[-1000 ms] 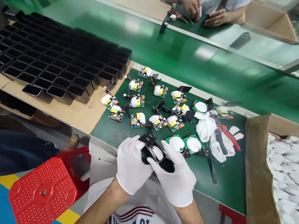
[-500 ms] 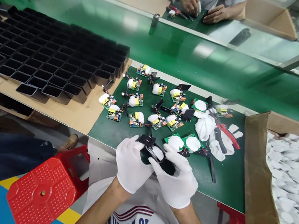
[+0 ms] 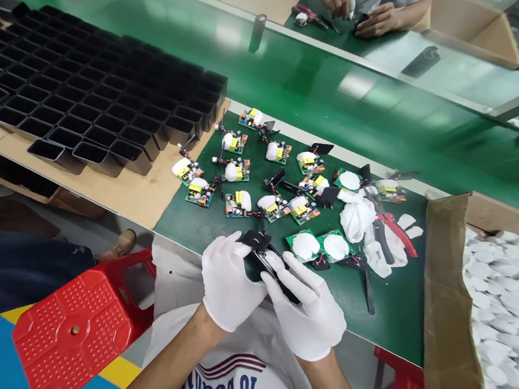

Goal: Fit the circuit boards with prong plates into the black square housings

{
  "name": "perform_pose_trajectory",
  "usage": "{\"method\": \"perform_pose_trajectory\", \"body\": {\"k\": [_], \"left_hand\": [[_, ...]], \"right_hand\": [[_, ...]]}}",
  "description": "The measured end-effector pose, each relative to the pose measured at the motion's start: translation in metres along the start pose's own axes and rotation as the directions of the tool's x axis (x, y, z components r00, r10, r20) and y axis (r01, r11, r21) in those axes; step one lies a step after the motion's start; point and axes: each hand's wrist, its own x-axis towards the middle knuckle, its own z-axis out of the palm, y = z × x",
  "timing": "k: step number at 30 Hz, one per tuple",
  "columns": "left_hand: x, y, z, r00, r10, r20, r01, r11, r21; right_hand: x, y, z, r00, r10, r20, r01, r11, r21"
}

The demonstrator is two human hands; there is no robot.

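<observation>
In front of my body, at the table's near edge, both white-gloved hands hold a black plastic case (image 3: 262, 263) with an open end. My left hand (image 3: 231, 285) is wrapped around the case's left side. My right hand (image 3: 307, 310) grips the other side, its fingers bent over the opening. Inside the opening shows something white (image 3: 275, 261), partly hidden by the fingers. A small black flat piece (image 3: 255, 240) sticks out at the top, by my left fingertips. Just beyond my right fingers lie two green circuit boards with white round pads (image 3: 304, 246).
Several circuit boards with yellow parts (image 3: 237, 172) cover the green table (image 3: 182, 231). Red-handled pliers (image 3: 399, 236) rest on a white glove (image 3: 358, 216). Rows of black cases (image 3: 84, 116) stand at left. A carton (image 3: 446, 284) of white pads is at right. Across the conveyor (image 3: 346, 89) a person works.
My right fingers have moved further over the opening, covering more of the white thing inside. The case is turned slightly. A black case on the conveyor has shifted left.
</observation>
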Motion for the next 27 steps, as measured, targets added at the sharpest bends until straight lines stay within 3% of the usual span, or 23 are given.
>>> {"method": "perform_pose_trajectory", "body": {"k": [4,8,14,18,20,22,24,27], "left_hand": [[-0.001,0.000,0.001,1.000,-0.006,-0.018,0.006,1.000,0.023],[-0.002,0.001,0.001,1.000,-0.013,-0.005,0.013,1.000,0.010],[0.002,0.002,0.002,0.999,0.030,-0.026,-0.029,0.999,0.024],[0.001,0.005,0.001,0.999,0.010,-0.043,-0.009,0.999,0.038],[-0.001,0.005,-0.003,0.998,-0.010,-0.057,0.007,0.999,-0.050],[-0.005,0.003,-0.008,0.996,-0.045,-0.082,0.029,0.981,-0.191],[-0.009,0.000,-0.014,0.992,-0.071,-0.102,0.039,0.957,-0.288],[-0.013,-0.005,-0.016,0.994,-0.047,-0.100,0.018,0.961,-0.275]], "right_hand": [[0.002,-0.001,-0.002,0.998,0.006,0.058,-0.006,1.000,0.009],[0.002,-0.001,0.002,1.000,0.024,0.017,-0.025,0.998,0.062],[0.004,0.004,0.006,0.969,0.012,0.246,-0.002,0.999,-0.042],[0.007,0.004,0.002,0.977,0.034,0.212,-0.040,0.999,0.022],[0.012,0.003,-0.002,0.975,0.152,0.162,-0.171,0.978,0.116],[0.021,0.002,-0.006,0.909,0.396,0.133,-0.417,0.857,0.303],[0.034,0.000,-0.008,0.786,0.590,0.184,-0.596,0.643,0.481],[0.054,-0.005,-0.004,0.667,0.667,0.332,-0.674,0.350,0.651]]}}
